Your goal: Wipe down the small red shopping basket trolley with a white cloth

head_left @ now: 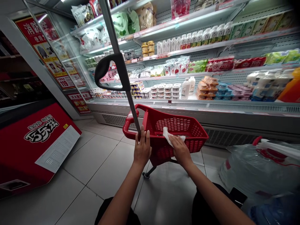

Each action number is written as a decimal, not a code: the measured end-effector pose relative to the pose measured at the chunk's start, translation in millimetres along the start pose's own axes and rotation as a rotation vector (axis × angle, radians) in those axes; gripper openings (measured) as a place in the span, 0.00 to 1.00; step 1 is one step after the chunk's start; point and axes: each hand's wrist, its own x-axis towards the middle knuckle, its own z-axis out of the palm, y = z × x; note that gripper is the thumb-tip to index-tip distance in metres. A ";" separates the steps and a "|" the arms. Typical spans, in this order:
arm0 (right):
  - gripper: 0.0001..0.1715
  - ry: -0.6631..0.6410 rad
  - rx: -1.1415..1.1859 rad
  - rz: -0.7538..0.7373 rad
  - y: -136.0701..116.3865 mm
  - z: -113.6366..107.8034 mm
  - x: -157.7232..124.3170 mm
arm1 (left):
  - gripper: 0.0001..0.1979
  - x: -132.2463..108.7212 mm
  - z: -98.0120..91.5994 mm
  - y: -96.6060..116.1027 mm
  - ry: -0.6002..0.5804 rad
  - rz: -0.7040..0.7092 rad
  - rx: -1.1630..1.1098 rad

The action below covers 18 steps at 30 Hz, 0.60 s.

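Observation:
A red plastic shopping cart with a latticed basket stands in front of me. A grey pole with a black handle rises from its left end. My left hand rests with fingers stretched out against the near side of the cart, by the foot of the pole. In my right hand is a white wipe, pressed on the basket's near rim. One end of the wipe sticks up left of my fingers, and a corner shows to their right. The palm hides the rest.
Behind the cart runs a chilled display case with dairy goods on several shelves. To the left stands a red freezer. At the right are large clear water bottles in plastic wrap. Grey floor tiles lie below.

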 end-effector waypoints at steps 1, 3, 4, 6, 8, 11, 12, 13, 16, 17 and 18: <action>0.40 -0.009 -0.001 -0.002 -4.9 -0.5 3.5 | 0.41 0.7 0.5 2.4 0.002 0.000 -0.001; 0.38 -0.019 0.026 -0.036 -28.2 1.3 18.4 | 0.39 2.3 2.4 7.0 0.009 0.007 -0.004; 0.38 -0.018 0.050 -0.063 -43.8 3.3 27.9 | 0.38 3.0 3.7 8.9 0.016 0.014 -0.003; 0.36 0.009 0.095 -0.102 -74.3 7.5 46.0 | 0.36 3.8 6.3 11.3 0.041 0.018 0.007; 0.36 0.038 0.126 -0.121 -92.7 10.4 56.1 | 0.35 3.4 8.7 11.6 0.061 0.024 0.015; 0.39 0.036 0.135 -0.128 -82.4 11.5 48.1 | 0.37 0.3 12.0 9.9 0.038 0.041 0.005; 0.41 0.032 0.124 -0.118 -69.5 11.1 39.7 | 0.39 -1.3 13.3 9.5 0.015 0.051 0.000; 0.42 0.032 0.104 -0.099 -53.5 10.2 29.5 | 0.40 -3.1 14.7 9.6 -0.009 0.056 -0.004; 0.46 0.046 0.003 -0.018 -1.0 3.4 -4.3 | 0.44 -8.1 19.2 13.1 -0.057 0.040 -0.012; 0.47 0.042 -0.030 0.001 13.1 0.1 -13.7 | 0.44 -9.3 20.7 15.4 -0.058 0.023 -0.016; 0.47 0.034 -0.057 0.016 23.4 -3.2 -20.7 | 0.44 -10.1 22.1 18.1 -0.054 0.002 -0.022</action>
